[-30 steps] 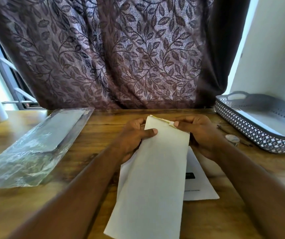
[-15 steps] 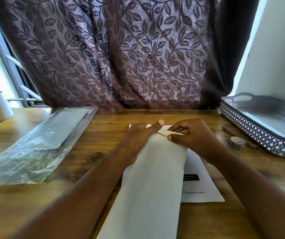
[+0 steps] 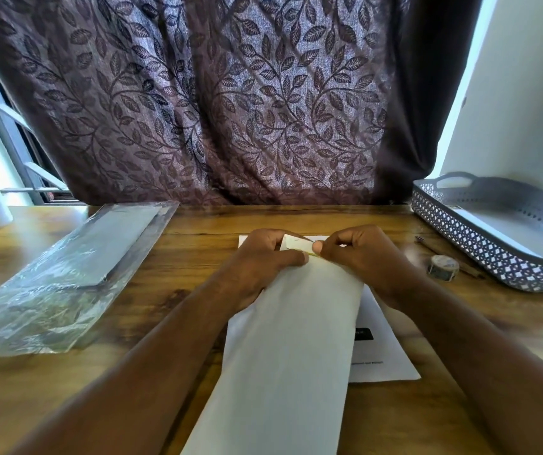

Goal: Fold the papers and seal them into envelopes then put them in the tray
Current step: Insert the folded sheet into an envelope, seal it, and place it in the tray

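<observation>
**Envelope at the sealing step: hazards and markings**

Grip: the fingers of the right hand pinch, thumb against forefinger, a thin yellowish strip along the fold of the flap. The left hand grips the far left corner of the envelope, thumb pressed flat on its face and the other fingers curled round the edge.

Task item: the envelope is long and white. It lies lengthwise toward the person at the middle of the desk, flap end farthest, on top of a loose printed sheet. Whether a folded paper is inside cannot be seen.

Hazards, as judged:
- The strip could tear partway if pulled at an angle.
- The flap could go down crooked or creased if the left thumb lets the envelope slide on the sheet beneath.
- Exposed glue could catch that sheet.

Markings: the sheet carries a small black label and one line of fine print, both too small to read. No brand is legible anywhere.

Surroundings: a grey lattice tray sits at the right, well apart from the envelope. A tape roll and a pen lie between them. A clear plastic packet lies at the left.
</observation>
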